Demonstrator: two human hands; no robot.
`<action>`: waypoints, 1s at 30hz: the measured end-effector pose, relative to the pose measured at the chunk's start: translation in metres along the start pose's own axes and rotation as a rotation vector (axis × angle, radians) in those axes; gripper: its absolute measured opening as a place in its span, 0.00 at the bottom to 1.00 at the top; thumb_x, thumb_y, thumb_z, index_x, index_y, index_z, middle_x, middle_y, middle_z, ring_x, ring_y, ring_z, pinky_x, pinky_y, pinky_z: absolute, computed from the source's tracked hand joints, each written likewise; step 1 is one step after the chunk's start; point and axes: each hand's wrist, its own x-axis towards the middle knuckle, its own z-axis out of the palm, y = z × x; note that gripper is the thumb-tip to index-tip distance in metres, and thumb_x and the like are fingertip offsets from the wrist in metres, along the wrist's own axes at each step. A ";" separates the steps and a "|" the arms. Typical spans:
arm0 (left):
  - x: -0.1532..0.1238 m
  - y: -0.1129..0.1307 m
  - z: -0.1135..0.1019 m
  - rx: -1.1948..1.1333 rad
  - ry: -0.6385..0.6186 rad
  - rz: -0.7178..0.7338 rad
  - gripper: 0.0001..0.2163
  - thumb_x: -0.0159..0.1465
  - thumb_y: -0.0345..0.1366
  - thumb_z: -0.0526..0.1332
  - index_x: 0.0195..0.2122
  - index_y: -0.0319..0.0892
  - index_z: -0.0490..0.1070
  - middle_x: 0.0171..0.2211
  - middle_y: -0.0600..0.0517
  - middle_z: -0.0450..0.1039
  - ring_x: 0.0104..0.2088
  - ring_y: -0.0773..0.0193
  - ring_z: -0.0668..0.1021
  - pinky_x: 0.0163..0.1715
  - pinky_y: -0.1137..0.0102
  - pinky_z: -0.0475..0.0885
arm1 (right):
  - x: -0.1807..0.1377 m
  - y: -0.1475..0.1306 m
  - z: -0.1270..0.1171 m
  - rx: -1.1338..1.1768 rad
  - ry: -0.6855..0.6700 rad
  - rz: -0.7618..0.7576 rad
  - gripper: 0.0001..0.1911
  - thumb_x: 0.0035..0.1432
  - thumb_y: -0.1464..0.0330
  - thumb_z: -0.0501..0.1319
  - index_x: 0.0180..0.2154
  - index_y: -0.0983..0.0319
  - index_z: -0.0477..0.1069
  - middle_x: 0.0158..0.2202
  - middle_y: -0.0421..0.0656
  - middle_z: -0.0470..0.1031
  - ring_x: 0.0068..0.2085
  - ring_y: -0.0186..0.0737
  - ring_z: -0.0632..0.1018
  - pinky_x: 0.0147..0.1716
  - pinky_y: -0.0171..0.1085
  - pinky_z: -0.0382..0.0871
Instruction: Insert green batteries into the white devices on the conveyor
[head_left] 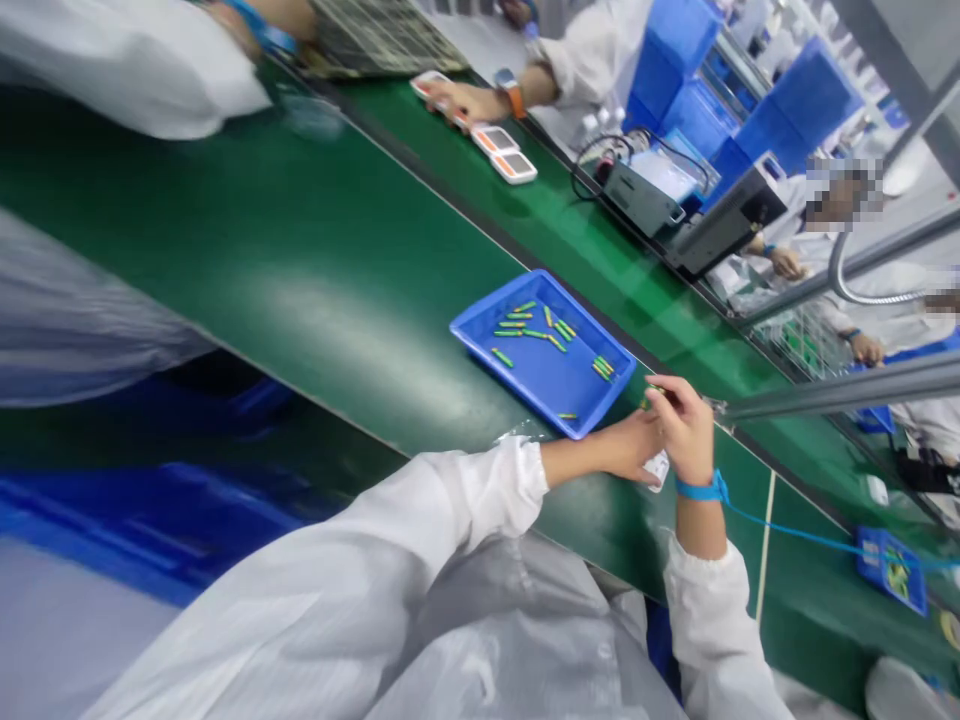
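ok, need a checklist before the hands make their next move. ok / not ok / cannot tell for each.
1. Blue tray resting on the green bench: ok.
2. Small green pieces in the tray all lined up: not ok, most lie scattered at different angles.
3. Blue strap on the right wrist: ok.
4. Right hand gripping firmly: cannot tell, only a bit of green shows at its fingers.
5. Left hand gripping the white item: cannot tell, partly hidden.
6. Co-worker's hand apart from the tray: ok.
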 end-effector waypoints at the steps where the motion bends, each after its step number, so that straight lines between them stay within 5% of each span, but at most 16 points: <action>1: -0.002 0.002 0.000 0.076 -0.010 0.001 0.25 0.62 0.42 0.79 0.54 0.34 0.74 0.58 0.35 0.74 0.60 0.38 0.74 0.59 0.53 0.70 | -0.024 0.015 -0.017 0.038 0.110 0.097 0.15 0.72 0.56 0.65 0.50 0.57 0.83 0.46 0.46 0.86 0.43 0.47 0.82 0.46 0.45 0.78; 3: -0.005 0.003 0.001 0.210 -0.042 0.004 0.28 0.61 0.46 0.80 0.54 0.36 0.73 0.56 0.36 0.73 0.56 0.39 0.75 0.55 0.53 0.71 | -0.071 0.045 -0.039 0.110 0.245 0.294 0.16 0.67 0.55 0.68 0.48 0.58 0.84 0.38 0.44 0.85 0.38 0.45 0.81 0.40 0.43 0.77; 6: -0.010 0.001 0.004 0.302 -0.110 0.029 0.34 0.57 0.50 0.82 0.56 0.37 0.71 0.55 0.38 0.71 0.51 0.42 0.75 0.51 0.56 0.72 | -0.122 0.076 -0.043 0.214 0.176 0.494 0.19 0.62 0.53 0.71 0.47 0.60 0.84 0.33 0.43 0.83 0.32 0.42 0.79 0.35 0.41 0.76; 12: -0.012 -0.002 0.005 0.362 -0.152 0.055 0.31 0.60 0.48 0.81 0.54 0.37 0.70 0.54 0.41 0.70 0.51 0.47 0.74 0.50 0.61 0.68 | -0.137 0.083 -0.011 0.276 0.127 0.622 0.18 0.56 0.53 0.75 0.41 0.59 0.83 0.31 0.42 0.84 0.30 0.41 0.80 0.31 0.39 0.75; 21: -0.012 0.000 -0.001 0.333 -0.178 0.046 0.31 0.61 0.48 0.81 0.55 0.37 0.69 0.53 0.43 0.70 0.51 0.48 0.73 0.51 0.62 0.68 | -0.158 0.074 -0.007 0.186 0.245 0.488 0.15 0.72 0.56 0.65 0.49 0.57 0.85 0.41 0.45 0.85 0.34 0.41 0.80 0.37 0.41 0.77; 30: -0.014 0.001 0.002 0.340 -0.172 0.058 0.28 0.64 0.45 0.80 0.55 0.37 0.70 0.54 0.41 0.71 0.52 0.46 0.73 0.52 0.60 0.68 | -0.183 0.076 0.005 -0.057 0.158 0.206 0.20 0.78 0.66 0.56 0.60 0.53 0.84 0.45 0.47 0.78 0.46 0.45 0.81 0.48 0.44 0.78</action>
